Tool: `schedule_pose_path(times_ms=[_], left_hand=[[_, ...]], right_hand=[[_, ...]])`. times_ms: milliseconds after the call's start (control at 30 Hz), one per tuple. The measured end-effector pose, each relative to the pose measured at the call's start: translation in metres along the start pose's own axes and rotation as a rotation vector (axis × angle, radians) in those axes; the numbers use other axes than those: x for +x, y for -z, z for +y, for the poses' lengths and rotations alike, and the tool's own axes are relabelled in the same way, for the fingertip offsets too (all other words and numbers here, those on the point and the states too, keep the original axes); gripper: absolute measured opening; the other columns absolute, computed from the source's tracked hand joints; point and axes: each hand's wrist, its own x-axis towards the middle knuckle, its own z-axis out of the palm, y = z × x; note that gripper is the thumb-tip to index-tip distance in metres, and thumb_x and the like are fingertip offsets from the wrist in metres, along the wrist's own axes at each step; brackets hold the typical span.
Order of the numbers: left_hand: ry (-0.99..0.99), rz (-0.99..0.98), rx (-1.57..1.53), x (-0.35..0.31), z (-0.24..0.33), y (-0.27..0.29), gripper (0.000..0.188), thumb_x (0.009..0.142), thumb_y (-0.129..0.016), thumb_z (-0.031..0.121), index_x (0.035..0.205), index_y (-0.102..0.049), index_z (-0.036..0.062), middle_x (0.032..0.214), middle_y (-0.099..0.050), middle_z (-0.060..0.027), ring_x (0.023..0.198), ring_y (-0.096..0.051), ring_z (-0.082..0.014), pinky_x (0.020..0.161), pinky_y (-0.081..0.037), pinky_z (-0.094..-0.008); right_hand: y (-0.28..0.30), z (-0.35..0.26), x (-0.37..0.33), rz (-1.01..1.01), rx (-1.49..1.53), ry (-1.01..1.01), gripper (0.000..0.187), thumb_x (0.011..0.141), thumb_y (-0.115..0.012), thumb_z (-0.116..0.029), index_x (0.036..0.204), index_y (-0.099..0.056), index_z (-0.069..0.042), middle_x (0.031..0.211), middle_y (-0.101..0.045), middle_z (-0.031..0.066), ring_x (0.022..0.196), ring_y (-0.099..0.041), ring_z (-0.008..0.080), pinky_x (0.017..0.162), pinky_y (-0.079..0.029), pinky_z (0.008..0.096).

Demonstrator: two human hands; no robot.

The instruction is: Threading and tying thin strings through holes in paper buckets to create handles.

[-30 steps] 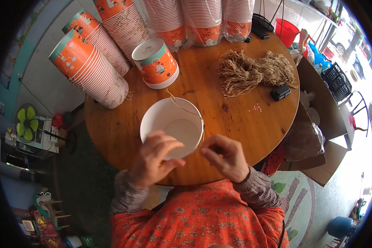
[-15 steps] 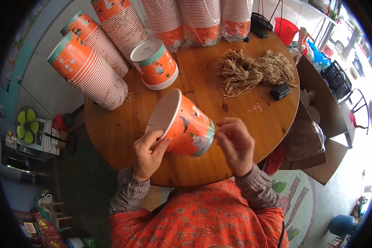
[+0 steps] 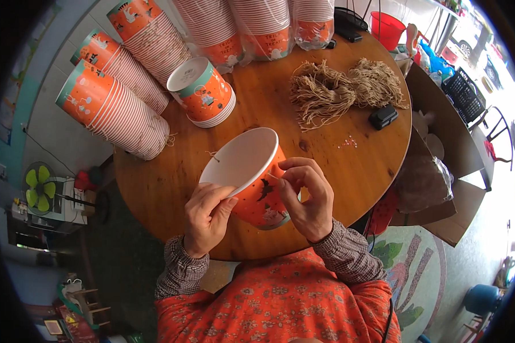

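An orange paper bucket [image 3: 256, 197] with a white inside, bat and ghost pictures and a green base band is held tilted over the table's near part, its mouth up and to the left. My left hand [image 3: 208, 217] pinches its rim at the near left, thumb outside and fingers over the edge. A short piece of twine [image 3: 213, 156] pokes out near the far left rim. At the bucket's right side my right hand [image 3: 309, 197] is closed in a pinch. A thin pale strand, seemingly twine, shows at its fingertips by the wall.
On the round wooden table [image 3: 257, 103], nested bucket stacks [image 3: 123, 117] lean at the left. A short upside-down stack [image 3: 203, 94] stands before them. Bagged stacks [image 3: 266, 28] are behind. Twine bundles [image 3: 349, 91] and a black box [image 3: 383, 117] lie right. A cardboard carton [image 3: 446, 148] is beyond.
My right hand has moved from the bucket's base up toward its rim, a strand at its fingertips. The bucket has turned, its mouth facing further up. The view has shifted slightly.
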Motion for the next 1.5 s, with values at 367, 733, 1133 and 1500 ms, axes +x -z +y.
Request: schedule_pose_path(times_ms=[367,733,1133,1500], left_hand=[[-0.042,0.01,0.015,0.0,-0.003,0.001,0.014,0.084,-0.068,0.008,0.096,-0.066,0.0004,0.082,-0.064,-0.0099,0.077,-0.058,-0.0271,0.071,-0.048,-0.0345],[-0.155,-0.017,0.119,0.002,0.005,0.001,0.015,0.082,-0.069,0.009,0.095,-0.067,0.0015,0.081,-0.065,-0.0078,0.074,-0.061,-0.0241,0.077,-0.046,-0.0366],[-0.225,-0.225,0.208,-0.008,0.001,-0.006,0.025,0.079,-0.07,0.006,0.103,-0.064,0.0053,0.085,-0.062,-0.0033,0.079,-0.062,-0.0193,0.101,-0.037,-0.0434],[0.195,-0.512,-0.153,0.032,0.004,-0.001,0.021,0.09,-0.06,0.011,0.107,-0.062,-0.0003,0.089,-0.067,-0.0153,0.084,-0.066,-0.0289,0.08,-0.052,-0.036]], right_hand=[[-0.001,0.006,-0.001,0.002,0.104,-0.084,0.007,0.084,-0.064,-0.002,0.087,-0.058,0.0,0.103,-0.062,0.0104,0.075,-0.061,0.0136,0.062,-0.051,0.0253],[0.0,0.008,-0.002,-0.024,0.015,-0.021,0.009,0.082,-0.067,-0.003,0.088,-0.06,-0.002,0.096,-0.06,0.0096,0.07,-0.06,0.0149,0.059,-0.05,0.0261],[-0.008,0.022,-0.015,-0.007,0.04,-0.156,0.021,0.083,-0.068,-0.004,0.103,-0.063,-0.006,0.079,-0.061,0.0068,0.065,-0.06,0.0174,0.059,-0.05,0.0271],[0.011,0.034,-0.007,-0.271,-0.261,0.253,0.023,0.08,-0.069,-0.01,0.103,-0.065,-0.008,0.078,-0.061,0.0056,0.071,-0.061,0.0236,0.06,-0.051,0.034]])
